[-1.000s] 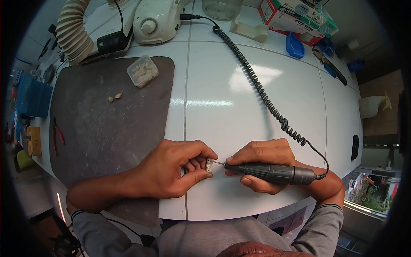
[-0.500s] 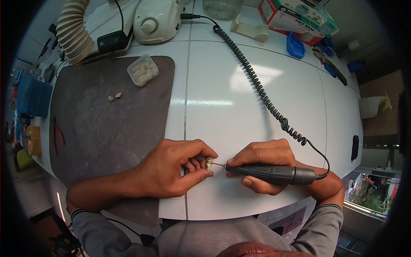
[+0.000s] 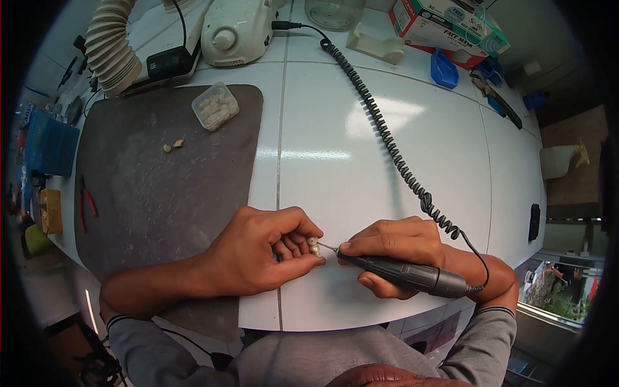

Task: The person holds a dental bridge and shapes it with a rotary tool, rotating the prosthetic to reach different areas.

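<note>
Between thumb and index finger, my left hand [image 3: 264, 248] pinches a small dental bridge [image 3: 314, 246], a short row of joined whitish teeth. My right hand [image 3: 396, 248] is wrapped round a black rotary handpiece [image 3: 412, 273], held much like a pen. Its thin metal bur points left, and the tip meets or nearly meets the teeth; contact is too fine to be sure of. A coiled black cord [image 3: 393, 145] runs from the handpiece's rear up to a white control unit [image 3: 236, 32] with a round knob.
On the dark mat [image 3: 161, 213] stand a clear tub of tooth-like pieces [image 3: 216, 108], two loose pieces [image 3: 173, 146] and red-handled pliers [image 3: 87, 203]. A ribbed hose [image 3: 111, 48] hangs at the back left. A face-mask box [image 3: 445, 29] and blue tray [image 3: 444, 68] sit at the back right.
The handpiece's rear end has swung down toward me, so its bur now slants down to the right from the teeth. My left hand has turned the bridge slightly. The cord has shifted a little left.
</note>
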Available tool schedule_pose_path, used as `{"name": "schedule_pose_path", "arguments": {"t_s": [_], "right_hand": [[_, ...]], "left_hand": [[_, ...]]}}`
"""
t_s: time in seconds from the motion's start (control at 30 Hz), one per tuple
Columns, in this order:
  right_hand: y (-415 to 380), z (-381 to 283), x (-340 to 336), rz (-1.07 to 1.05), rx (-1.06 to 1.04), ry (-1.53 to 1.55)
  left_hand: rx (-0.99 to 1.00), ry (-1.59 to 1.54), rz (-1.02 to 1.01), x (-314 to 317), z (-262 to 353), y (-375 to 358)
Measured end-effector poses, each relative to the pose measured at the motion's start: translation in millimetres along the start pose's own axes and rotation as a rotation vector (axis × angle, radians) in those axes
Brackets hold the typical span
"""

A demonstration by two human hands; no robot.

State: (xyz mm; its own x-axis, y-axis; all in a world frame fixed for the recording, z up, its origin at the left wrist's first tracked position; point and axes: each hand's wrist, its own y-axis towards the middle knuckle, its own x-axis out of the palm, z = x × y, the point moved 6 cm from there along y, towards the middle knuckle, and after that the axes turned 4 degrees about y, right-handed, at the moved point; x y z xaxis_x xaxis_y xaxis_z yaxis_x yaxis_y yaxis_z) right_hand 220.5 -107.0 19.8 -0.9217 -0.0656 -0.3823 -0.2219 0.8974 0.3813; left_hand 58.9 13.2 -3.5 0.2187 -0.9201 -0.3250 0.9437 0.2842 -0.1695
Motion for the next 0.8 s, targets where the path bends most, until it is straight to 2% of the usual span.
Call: {"name": "schedule_pose_path", "arguments": {"t_s": [0.8], "right_hand": [[-1.3,0.5,0.4,0.016,-0.024,0.008]], "left_hand": [[0.000,-0.002,0.020,0.6,-0.9,-0.4]]}}
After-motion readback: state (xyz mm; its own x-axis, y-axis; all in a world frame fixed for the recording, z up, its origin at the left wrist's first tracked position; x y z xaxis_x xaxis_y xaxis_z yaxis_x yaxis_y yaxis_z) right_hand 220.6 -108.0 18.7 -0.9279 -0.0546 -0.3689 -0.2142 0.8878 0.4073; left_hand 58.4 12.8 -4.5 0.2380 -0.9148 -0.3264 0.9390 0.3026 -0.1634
